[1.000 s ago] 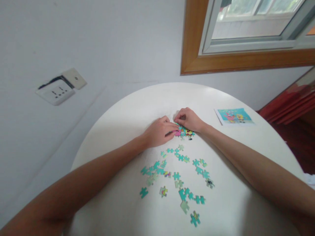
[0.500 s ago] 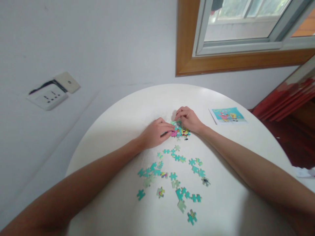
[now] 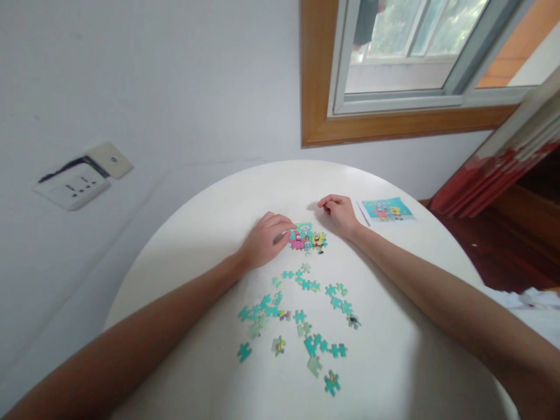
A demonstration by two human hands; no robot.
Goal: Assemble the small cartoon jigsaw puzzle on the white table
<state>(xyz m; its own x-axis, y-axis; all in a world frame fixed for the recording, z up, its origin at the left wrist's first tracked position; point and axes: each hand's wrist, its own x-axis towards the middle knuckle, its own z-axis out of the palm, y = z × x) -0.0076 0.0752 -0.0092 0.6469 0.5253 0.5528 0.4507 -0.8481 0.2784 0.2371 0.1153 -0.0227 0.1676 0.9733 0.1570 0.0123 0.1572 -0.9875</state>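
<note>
A partly joined jigsaw puzzle (image 3: 307, 238) with cartoon figures in pink, yellow and teal lies flat on the white table. My left hand (image 3: 268, 238) rests at its left edge, fingers stretched out and thumb apart, the fingertips touching the joined pieces. Just beyond the puzzle's upper right, and apart from it, is my right hand (image 3: 339, 214). Its fingers are curled in, and no piece shows in them. Loose teal puzzle pieces (image 3: 272, 311) are scattered nearer to me, among them a piece with a yellow shape (image 3: 279, 346) and one with a dark mark (image 3: 353, 321).
A picture card (image 3: 387, 210) of the same cartoon figures lies right of my right hand. The round table (image 3: 175, 245) stands against a wall with a socket (image 3: 73, 185). A wood-framed window (image 3: 394, 125) and a red and white curtain (image 3: 490, 181) are behind.
My right hand has drawn away from the joined puzzle to the right, uncovering its upper part. My left hand stays at the left edge. The whole view has shifted slightly.
</note>
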